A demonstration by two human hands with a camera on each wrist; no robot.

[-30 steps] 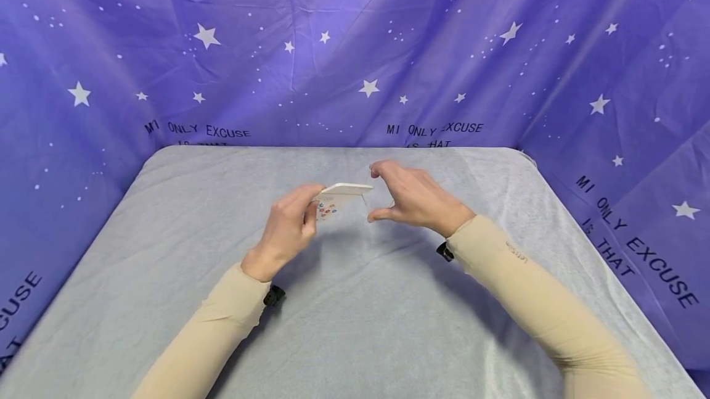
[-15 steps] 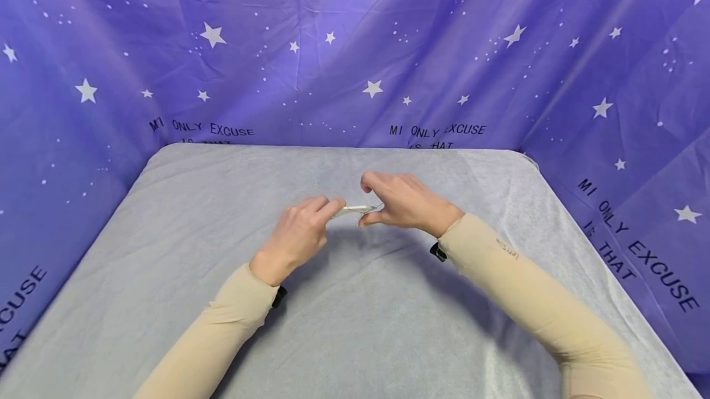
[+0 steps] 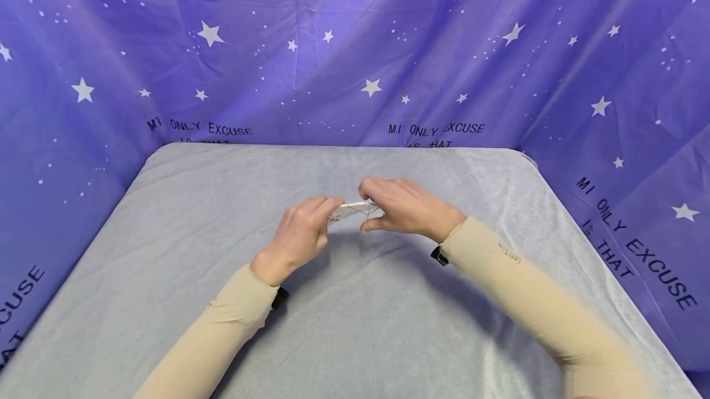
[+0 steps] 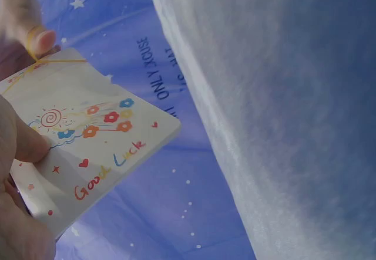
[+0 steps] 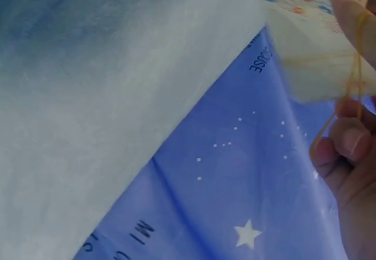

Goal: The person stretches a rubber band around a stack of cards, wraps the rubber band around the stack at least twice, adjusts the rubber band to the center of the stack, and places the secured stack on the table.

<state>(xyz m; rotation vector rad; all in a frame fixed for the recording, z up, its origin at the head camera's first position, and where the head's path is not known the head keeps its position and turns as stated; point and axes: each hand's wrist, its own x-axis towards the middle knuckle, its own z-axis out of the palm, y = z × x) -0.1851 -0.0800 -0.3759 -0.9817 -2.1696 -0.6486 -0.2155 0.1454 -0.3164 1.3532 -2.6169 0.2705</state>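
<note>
My left hand (image 3: 294,232) grips a small white notebook (image 4: 111,137) above the table, thumb on its printed face. Flowers, a sun and the words "Good Luck" decorate that face. A thin yellow rubber band (image 4: 61,61) crosses the notebook near its far end. In the right wrist view the band is stretched over the thumb and curled fingers of my right hand (image 3: 410,208), at that same end. From the head view the notebook shows mostly as a narrow edge between the two hands; its back is hidden.
A grey-blue cloth covers the table (image 3: 355,325) below the hands. Purple curtains (image 3: 333,4) with white stars and black lettering stand behind and on both sides.
The left hand has moved right and slightly down, tilting the notebook so its printed face shows less. The right hand has shifted a little left and down; the hands are now closer.
</note>
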